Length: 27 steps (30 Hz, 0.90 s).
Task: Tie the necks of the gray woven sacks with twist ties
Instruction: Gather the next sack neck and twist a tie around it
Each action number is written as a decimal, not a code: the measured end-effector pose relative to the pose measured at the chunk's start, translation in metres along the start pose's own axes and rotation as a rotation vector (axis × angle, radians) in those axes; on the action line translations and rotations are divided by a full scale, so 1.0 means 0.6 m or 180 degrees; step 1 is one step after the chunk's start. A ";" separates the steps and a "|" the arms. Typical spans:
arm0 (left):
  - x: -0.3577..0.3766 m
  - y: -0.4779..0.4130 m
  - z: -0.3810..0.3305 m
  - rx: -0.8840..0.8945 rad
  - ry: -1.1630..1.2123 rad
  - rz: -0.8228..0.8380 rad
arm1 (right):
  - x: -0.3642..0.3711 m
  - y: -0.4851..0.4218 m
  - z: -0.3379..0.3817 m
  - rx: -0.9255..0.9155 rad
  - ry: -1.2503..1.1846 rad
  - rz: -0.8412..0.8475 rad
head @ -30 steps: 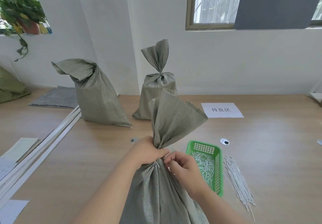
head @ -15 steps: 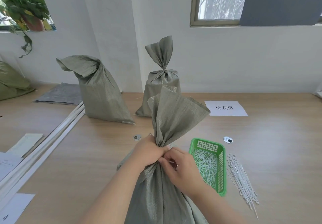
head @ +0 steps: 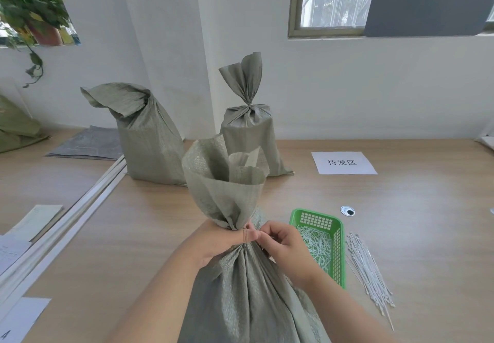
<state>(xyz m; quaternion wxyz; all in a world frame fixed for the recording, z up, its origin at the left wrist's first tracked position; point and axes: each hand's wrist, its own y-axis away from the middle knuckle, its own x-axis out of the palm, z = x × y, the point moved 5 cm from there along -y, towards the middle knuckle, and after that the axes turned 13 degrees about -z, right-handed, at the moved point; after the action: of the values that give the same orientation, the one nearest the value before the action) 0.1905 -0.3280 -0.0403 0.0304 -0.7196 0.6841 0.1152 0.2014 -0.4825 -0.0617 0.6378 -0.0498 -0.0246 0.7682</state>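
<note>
A gray woven sack (head: 240, 289) stands right in front of me, its top flaring open above a gathered neck. My left hand (head: 213, 243) grips that neck from the left. A thin twist tie (head: 244, 235) is wound around the neck. My right hand (head: 283, 246) pinches at the tie on the neck's right side. Further back stand a second sack (head: 149, 139) with a folded-over top and a third sack (head: 248, 131) whose neck is cinched.
A green plastic basket (head: 337, 249) of short ties sits just right of my hands, with a bundle of long white ties (head: 371, 270) beside it. A paper label (head: 343, 163), a small round disc (head: 347, 211), white strips (head: 66, 222) and papers lie on the wooden table.
The sack's top has turned and opened into a cone. My right hand has shifted slightly right of the neck, and the tie now shows wound around it.
</note>
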 end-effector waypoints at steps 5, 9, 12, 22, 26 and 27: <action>-0.001 0.004 -0.013 0.0112 -0.0143 0.0351 | 0.008 0.003 -0.009 0.0580 -0.0624 0.0209; -0.006 0.004 -0.012 0.0194 -0.0155 0.0475 | 0.007 0.011 -0.020 0.1050 -0.1621 0.0493; -0.008 -0.001 -0.002 0.0069 0.0046 0.0270 | 0.001 0.013 -0.035 0.1147 -0.1925 0.0393; -0.004 -0.005 -0.004 -0.0178 0.0275 0.0241 | 0.011 0.012 -0.037 0.0969 -0.1895 0.0063; -0.005 -0.004 -0.007 -0.0164 0.0332 0.0169 | 0.016 0.006 -0.037 0.0909 -0.1904 -0.0144; -0.005 -0.003 -0.006 -0.0178 0.0384 0.0150 | 0.018 0.005 -0.036 0.0887 -0.1916 -0.0182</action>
<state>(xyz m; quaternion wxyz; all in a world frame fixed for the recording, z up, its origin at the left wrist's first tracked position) 0.1928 -0.3255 -0.0363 -0.0337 -0.7095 0.6980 0.0914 0.1991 -0.4733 -0.0841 0.6238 0.2678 -0.1080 0.7263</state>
